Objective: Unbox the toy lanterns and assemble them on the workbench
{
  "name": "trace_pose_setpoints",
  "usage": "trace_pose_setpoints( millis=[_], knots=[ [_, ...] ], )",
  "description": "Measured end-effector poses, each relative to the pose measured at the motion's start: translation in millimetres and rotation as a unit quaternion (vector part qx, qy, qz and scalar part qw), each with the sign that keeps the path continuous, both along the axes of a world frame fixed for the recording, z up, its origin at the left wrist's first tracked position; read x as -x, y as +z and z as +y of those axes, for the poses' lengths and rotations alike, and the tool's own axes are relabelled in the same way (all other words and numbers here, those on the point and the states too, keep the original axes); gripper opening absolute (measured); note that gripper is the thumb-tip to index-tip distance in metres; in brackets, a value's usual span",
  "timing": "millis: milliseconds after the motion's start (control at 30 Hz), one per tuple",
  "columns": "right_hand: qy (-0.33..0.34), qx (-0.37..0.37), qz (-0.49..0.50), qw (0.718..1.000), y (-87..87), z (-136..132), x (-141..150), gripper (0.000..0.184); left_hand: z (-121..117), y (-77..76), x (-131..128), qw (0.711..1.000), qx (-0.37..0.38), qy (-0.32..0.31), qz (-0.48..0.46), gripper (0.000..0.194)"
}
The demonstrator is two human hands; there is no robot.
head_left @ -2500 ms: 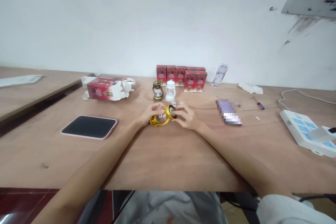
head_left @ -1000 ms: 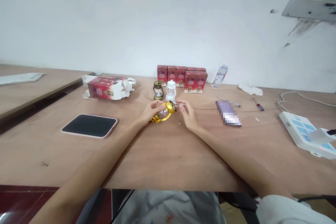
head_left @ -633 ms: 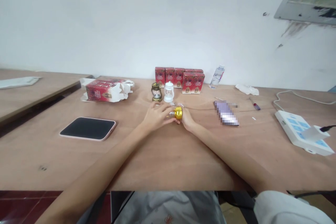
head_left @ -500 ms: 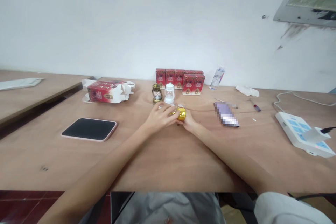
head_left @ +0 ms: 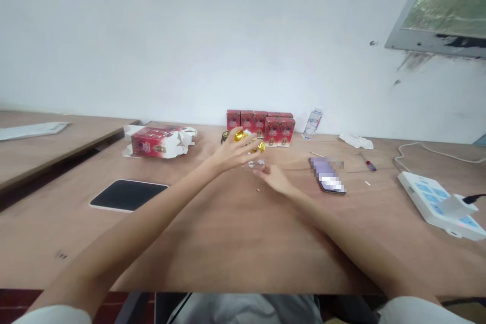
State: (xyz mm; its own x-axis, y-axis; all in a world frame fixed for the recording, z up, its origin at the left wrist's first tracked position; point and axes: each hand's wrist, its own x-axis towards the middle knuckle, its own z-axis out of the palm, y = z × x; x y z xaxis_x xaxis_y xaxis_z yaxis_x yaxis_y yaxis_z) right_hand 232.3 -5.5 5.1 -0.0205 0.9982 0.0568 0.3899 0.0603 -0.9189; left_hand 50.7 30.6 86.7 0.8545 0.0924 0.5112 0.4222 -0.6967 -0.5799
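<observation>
Lantern, small, rounded & shiny gold [head_left: 240, 135], is tilted in the person's left hand [head_left: 232, 153], fingers fanned across its body & holding it, prob. so both ends are free; thumb side can't be seen. Just beyond that hand, part-hidden: dark bronze-coloured lantern [head_left: 225, 136].

Right hand [head_left: 276, 180] is low at the pale brown wooden worktop [head_left: 212, 243], fingertips drawn close together; can't tell if they pinch anything. Scattered small pale bits [head_left: 251, 164] lie just off those fingertips, toward the left hand, prob. there for easy reach.

Red printed cardboard boxes [head_left: 280, 131] stand in rows beyond both hands, by the wall, prob. lined up to leave the middle free. Torn red-and-white cardboard packaging [head_left: 150, 144] is well left of the left hand, likely out of the way. Flat purple slab, phone-like, part pixelated [head_left: 318, 166], is right of the right hand.

Gold lantern's look: mirror-bright, light glinting at both ends; mid-section covered by fingers & a bit blurred, so detail there n/a.
</observation>
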Motion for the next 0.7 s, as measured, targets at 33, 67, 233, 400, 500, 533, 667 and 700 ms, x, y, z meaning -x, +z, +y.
trace_pose_setpoints(
  millis=[33,67,233,400,500,533,667,700],
  knots=[
    [0.020,-0.030,-0.078,0.996,-1.0,-6.1,-1.5,0.031,5.2,6.8,-4.0,0.999,-0.036,0.006,0.016,0.026],
    [0.045,-0.057,-0.163,0.984,-2.6,-12.0,-2.5,0.035,10.8,12.7,-9.5,0.998,-0.061,0.013,0.032,0.026],
    [0.137,-0.119,-0.391,0.902,-12.0,-26.5,-4.6,0.028,40.1,26.4,-55.0,0.991,-0.063,0.076,0.091,0.018],
    [0.125,-0.111,-0.457,0.874,-13.1,-22.7,-3.4,0.030,56.8,27.2,-101.2,0.989,-0.048,0.086,0.113,0.020],
    [0.105,-0.103,-0.451,0.880,-16.9,-20.2,-2.7,0.031,59.9,25.2,-117.5,0.988,-0.059,0.075,0.124,0.020],
    [0.095,-0.106,-0.430,0.892,-19.3,-19.1,-3.1,0.029,60.8,24.0,-120.8,0.987,-0.059,0.072,0.129,0.019],
    [0.031,-0.116,-0.104,0.987,-29.7,-10.5,-8.9,0.020,65.5,19.3,-125.3,0.986,-0.053,0.070,0.139,0.019],
    [0.012,-0.104,0.023,0.994,-31.4,-7.1,-10.9,0.023,66.7,18.9,-125.1,0.986,-0.049,0.069,0.141,0.019]
  ],
)
